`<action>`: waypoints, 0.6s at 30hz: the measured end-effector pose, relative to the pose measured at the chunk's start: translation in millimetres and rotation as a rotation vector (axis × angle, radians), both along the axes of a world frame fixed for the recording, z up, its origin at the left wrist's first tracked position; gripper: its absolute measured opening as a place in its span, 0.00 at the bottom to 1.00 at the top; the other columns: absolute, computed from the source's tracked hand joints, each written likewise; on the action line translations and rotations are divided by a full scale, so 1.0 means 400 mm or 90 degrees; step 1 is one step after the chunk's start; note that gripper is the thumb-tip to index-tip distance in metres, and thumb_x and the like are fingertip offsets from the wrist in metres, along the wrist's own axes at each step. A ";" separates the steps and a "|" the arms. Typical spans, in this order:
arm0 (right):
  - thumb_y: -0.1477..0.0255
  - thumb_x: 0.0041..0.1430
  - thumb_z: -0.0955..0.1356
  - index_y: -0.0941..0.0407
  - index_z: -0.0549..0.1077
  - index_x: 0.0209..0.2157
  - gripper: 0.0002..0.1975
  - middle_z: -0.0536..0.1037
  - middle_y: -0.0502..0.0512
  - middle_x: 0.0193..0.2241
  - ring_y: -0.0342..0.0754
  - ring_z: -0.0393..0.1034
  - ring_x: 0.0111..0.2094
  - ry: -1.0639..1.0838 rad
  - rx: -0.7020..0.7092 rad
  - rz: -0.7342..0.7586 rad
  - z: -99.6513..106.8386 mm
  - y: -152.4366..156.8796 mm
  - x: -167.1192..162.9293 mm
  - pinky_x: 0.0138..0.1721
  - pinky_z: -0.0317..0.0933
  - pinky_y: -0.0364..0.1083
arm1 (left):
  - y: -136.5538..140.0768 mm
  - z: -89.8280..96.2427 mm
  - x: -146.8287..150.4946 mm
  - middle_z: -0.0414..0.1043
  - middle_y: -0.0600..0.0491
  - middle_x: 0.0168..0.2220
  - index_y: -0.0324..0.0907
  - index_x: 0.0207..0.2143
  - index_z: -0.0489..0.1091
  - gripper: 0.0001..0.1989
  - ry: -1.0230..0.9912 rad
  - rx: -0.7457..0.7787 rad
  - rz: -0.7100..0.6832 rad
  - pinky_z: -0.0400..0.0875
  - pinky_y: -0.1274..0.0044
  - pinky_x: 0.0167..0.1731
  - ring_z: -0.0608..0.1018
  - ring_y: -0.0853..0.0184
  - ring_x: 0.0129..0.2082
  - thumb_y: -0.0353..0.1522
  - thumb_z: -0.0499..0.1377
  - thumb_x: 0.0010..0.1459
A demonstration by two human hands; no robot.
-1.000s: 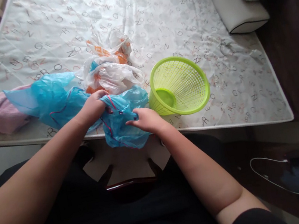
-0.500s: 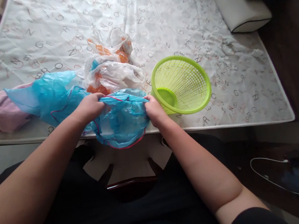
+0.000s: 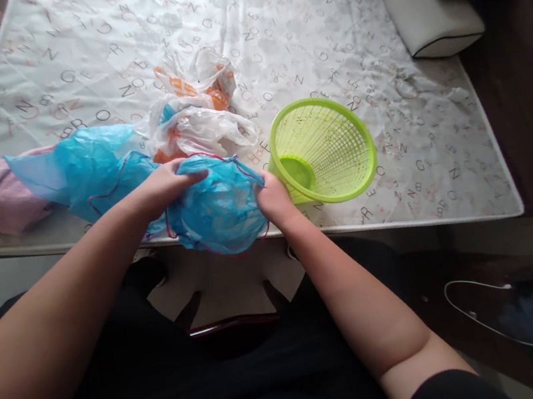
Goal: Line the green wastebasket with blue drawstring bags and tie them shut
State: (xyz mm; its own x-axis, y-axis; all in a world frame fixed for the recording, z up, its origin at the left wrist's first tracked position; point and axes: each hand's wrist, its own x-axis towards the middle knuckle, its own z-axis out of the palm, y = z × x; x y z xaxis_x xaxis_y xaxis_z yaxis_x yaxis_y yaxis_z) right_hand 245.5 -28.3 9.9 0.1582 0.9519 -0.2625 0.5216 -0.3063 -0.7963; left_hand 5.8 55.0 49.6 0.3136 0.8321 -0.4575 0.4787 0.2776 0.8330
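Blue bag (image 3: 222,210): puffed, at mattress's (image 3: 432,160) near edge, contents hidden | Left hand (image 3: 168,185): on bag's 10 o'clock side, thumb extended, grip cannot be told | Right hand (image 3: 276,199): pinches its 3 o'clock edge | Green basket (image 3: 369,153): 2 o'clock, inner base visible
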 end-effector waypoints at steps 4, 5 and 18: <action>0.66 0.63 0.64 0.53 0.70 0.41 0.08 0.78 0.53 0.36 0.52 0.74 0.41 0.111 -0.006 -0.093 -0.005 0.011 -0.006 0.45 0.68 0.48 | 0.008 -0.035 -0.025 0.82 0.47 0.36 0.45 0.37 0.81 0.21 0.296 0.185 -0.171 0.75 0.65 0.46 0.82 0.49 0.42 0.50 0.70 0.49; 0.66 0.63 0.64 0.53 0.69 0.42 0.08 0.78 0.53 0.35 0.51 0.74 0.40 0.145 -0.023 -0.110 -0.007 0.013 -0.010 0.43 0.68 0.48 | 0.009 -0.044 -0.028 0.81 0.47 0.34 0.46 0.34 0.80 0.17 0.337 0.206 -0.188 0.75 0.65 0.45 0.82 0.49 0.42 0.49 0.69 0.50; 0.63 0.54 0.76 0.53 0.68 0.57 0.31 0.81 0.59 0.48 0.57 0.77 0.49 0.153 -0.046 0.031 0.018 0.003 -0.023 0.53 0.71 0.55 | 0.014 -0.049 -0.015 0.79 0.49 0.35 0.42 0.35 0.76 0.12 0.196 0.140 -0.012 0.76 0.68 0.43 0.80 0.55 0.39 0.39 0.61 0.52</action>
State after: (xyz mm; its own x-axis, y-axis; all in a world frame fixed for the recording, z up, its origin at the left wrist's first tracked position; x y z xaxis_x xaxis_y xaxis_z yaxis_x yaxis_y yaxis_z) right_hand 236.4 -27.0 17.2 0.0372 0.9344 -0.3542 0.3352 -0.3456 -0.8765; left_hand -0.1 60.6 30.0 0.2058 0.9160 -0.3443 0.7193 0.0969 0.6879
